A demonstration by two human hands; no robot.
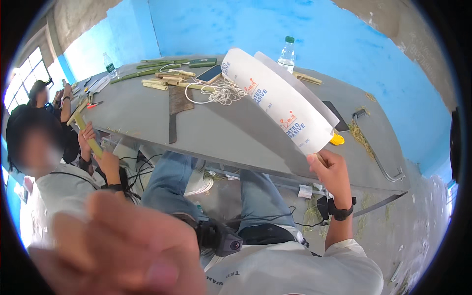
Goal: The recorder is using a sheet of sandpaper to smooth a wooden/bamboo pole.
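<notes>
My left hand [132,246] is large and blurred, close to the camera at the lower left. Its fingers are curled together, and whatever they may hold is hidden. At the table's near edge, my right hand [330,169] is closed, with a small pale piece [321,159], apparently bamboo, between thumb and forefinger. Just beyond those fingers a curled sheet of sandpaper [278,105] shows its printed white back. A second sheet [300,86] lies behind it, and something yellow [337,139] pokes out beside its lower end.
On the grey table [221,132] lie a handsaw [179,105], white cord [223,93], a phone [210,74], bamboo pieces [156,84] and a hacksaw [376,147]. A water bottle [286,54] stands behind. At left, a seated co-worker holds a bamboo piece [88,135]; another person sits beyond.
</notes>
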